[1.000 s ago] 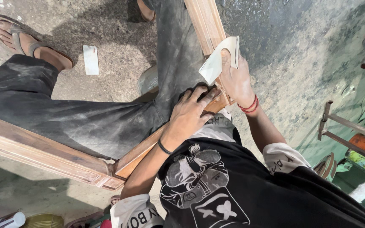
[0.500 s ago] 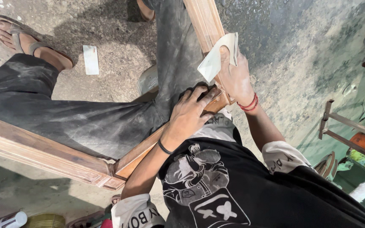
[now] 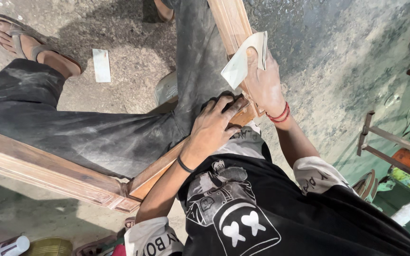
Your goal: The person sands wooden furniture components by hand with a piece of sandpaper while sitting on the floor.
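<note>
While the left hand (image 3: 214, 125) presses flat on the wooden frame (image 3: 236, 28) mid-picture, the right hand (image 3: 264, 83) just above grips folded sandpaper (image 3: 243, 59) against its rail, which runs toward the top edge.

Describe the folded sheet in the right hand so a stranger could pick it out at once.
Start at the wooden frame running up the middle of the view, over the dark trousers. Near its top, the right hand presses a pale folded sheet of sandpaper against the wood. Unlike the flat white slip lying on the ground, it is curled and held.
</note>
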